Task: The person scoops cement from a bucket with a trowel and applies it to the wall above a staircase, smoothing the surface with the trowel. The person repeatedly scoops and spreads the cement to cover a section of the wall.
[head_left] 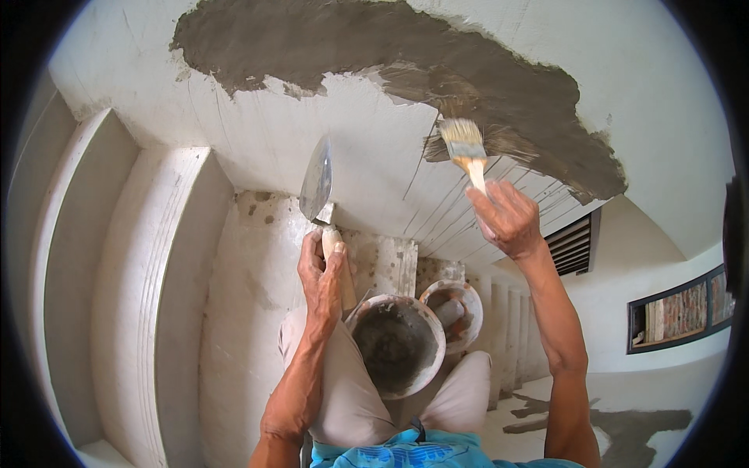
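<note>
My left hand [320,269] is closed around the pale wooden handle of a trowel [317,181], its metal blade pointing up toward the wall. In my right hand [511,218] is a flat paintbrush [466,146] with pale bristles, held by its handle. The bristles are at the lower edge of a dark wet mortar patch [499,90] on the white wall [351,117]; whether they touch it I cannot tell. Dark drips run down the wall below the brush. Between my knees stands a bucket [439,334] with grey residue inside.
Behind the first bucket is a second, smaller bucket [477,312] with a cylinder-shaped thing in it. Concrete steps [183,312] rise on the left; more steps [507,327] lie at the right. A slatted vent [573,246], a window opening [679,312] and a dark floor stain [632,433] are farther right.
</note>
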Demonstrator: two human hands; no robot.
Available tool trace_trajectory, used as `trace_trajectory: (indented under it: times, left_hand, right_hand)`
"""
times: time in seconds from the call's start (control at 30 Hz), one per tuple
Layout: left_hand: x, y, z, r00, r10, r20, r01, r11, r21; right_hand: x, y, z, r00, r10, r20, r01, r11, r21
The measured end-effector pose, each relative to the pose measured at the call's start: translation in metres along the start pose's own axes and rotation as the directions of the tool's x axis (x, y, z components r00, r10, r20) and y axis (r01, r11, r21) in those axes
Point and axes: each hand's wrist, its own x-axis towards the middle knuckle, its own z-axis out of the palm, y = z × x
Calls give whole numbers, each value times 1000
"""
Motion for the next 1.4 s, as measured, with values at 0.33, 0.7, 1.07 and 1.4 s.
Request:
trace_trajectory:
  times: [0.33, 0.7, 1.07, 1.4]
  left_hand:
    - [3, -5, -3, 1000, -1, -11, 1, 1000, -13]
    - [2, -7, -5, 1000, -6, 4, 6, 1000, -21]
    - [1, 0, -1, 1000, -2, -16, 2, 1000, -16]
    - [1, 0, 0, 1000, 17, -26, -18, 999, -44]
  right_hand:
    - [85, -19, 14, 958, -192, -215, 190, 981, -28]
    - [59, -7, -3, 975, 30, -219, -30, 1000, 1]
    - [47, 2, 5, 978, -9, -209, -4, 998, -59]
    - [55, -2, 2, 979, 3, -205, -21, 996, -86]
